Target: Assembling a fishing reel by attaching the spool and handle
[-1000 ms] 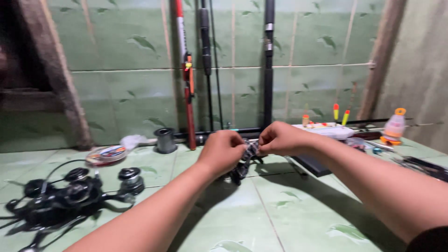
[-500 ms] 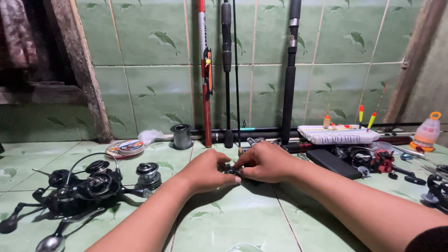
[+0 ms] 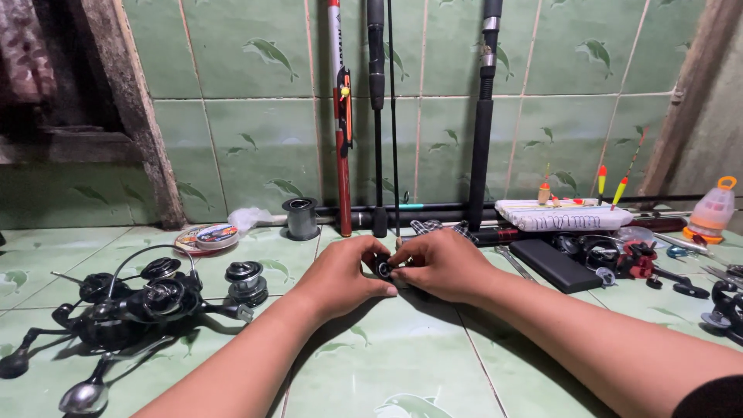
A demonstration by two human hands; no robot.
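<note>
My left hand (image 3: 340, 277) and my right hand (image 3: 439, 265) meet low over the green tiled floor (image 3: 402, 364). Together they pinch a small black round reel part (image 3: 383, 268), mostly hidden by the fingers. Both sets of fingertips touch it from either side. A checked cloth (image 3: 441, 227) lies just behind my right hand.
Black fishing reels (image 3: 131, 306) and a loose spool (image 3: 246, 282) lie at the left, with a metal spoon (image 3: 85, 393). Several rods (image 3: 484, 116) lean on the tiled wall. A line spool (image 3: 299, 218), floats on a foam block (image 3: 561, 214), a black case (image 3: 553, 265) and more reels (image 3: 619, 255) sit right.
My hands have come down from chest height to just above the floor, and the view has dropped with them. The reel part is now more covered by my fingers.
</note>
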